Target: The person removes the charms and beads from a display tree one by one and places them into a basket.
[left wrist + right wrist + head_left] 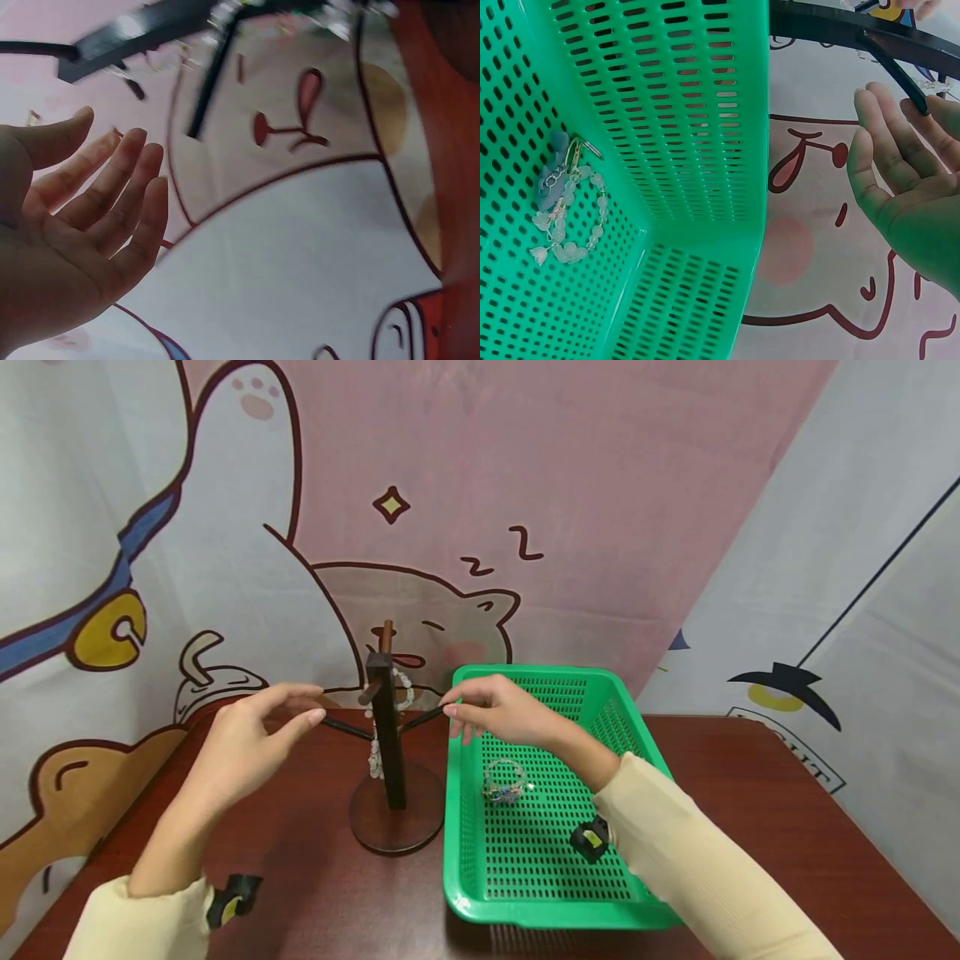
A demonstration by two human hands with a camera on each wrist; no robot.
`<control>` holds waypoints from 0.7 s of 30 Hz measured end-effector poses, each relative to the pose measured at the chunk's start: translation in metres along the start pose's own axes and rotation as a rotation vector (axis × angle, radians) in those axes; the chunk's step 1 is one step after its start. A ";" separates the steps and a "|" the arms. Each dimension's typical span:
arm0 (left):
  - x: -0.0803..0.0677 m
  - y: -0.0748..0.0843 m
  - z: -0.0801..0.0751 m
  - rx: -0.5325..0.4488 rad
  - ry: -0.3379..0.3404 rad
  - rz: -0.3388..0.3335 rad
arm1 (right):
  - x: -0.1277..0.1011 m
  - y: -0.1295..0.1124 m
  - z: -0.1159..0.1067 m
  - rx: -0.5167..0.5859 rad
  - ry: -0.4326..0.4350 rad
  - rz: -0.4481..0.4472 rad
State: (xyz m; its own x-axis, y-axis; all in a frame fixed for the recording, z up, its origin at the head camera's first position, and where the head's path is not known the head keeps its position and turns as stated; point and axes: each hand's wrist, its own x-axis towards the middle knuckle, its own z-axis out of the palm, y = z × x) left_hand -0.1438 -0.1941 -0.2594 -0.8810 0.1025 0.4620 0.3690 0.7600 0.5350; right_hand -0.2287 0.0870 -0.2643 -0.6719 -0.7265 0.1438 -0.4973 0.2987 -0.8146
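A dark wooden display stand with a round base and several pegs stands left of a green basket. A pale beaded bracelet hangs on it, and a clear beaded strand hangs lower behind the post. My left hand is by the left peg's tip, fingers loosely bent; in the left wrist view the palm holds nothing, and the peg is apart from it. With thumb and index finger, my right hand pinches the tip of the right peg.
The green perforated basket sits right of the stand, beneath my right forearm. Inside lie a pale beaded bracelet and a blue-grey charm with a metal clasp. Behind the brown table hangs a cartoon-printed cloth.
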 end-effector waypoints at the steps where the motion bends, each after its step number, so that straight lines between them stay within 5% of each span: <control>1: -0.001 0.005 0.000 -0.007 0.017 0.014 | 0.000 0.000 0.000 0.003 -0.001 0.002; 11: -0.008 0.051 0.000 -0.144 0.156 0.152 | 0.000 -0.001 0.000 0.006 -0.003 0.000; 21: -0.014 0.079 0.007 -0.121 0.236 0.149 | 0.000 -0.001 0.001 0.009 0.001 0.009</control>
State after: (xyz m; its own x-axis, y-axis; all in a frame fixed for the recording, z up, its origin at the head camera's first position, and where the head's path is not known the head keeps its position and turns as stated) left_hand -0.1048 -0.1309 -0.2283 -0.7267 0.0442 0.6855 0.5338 0.6645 0.5230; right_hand -0.2275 0.0866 -0.2639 -0.6765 -0.7236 0.1371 -0.4864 0.2993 -0.8209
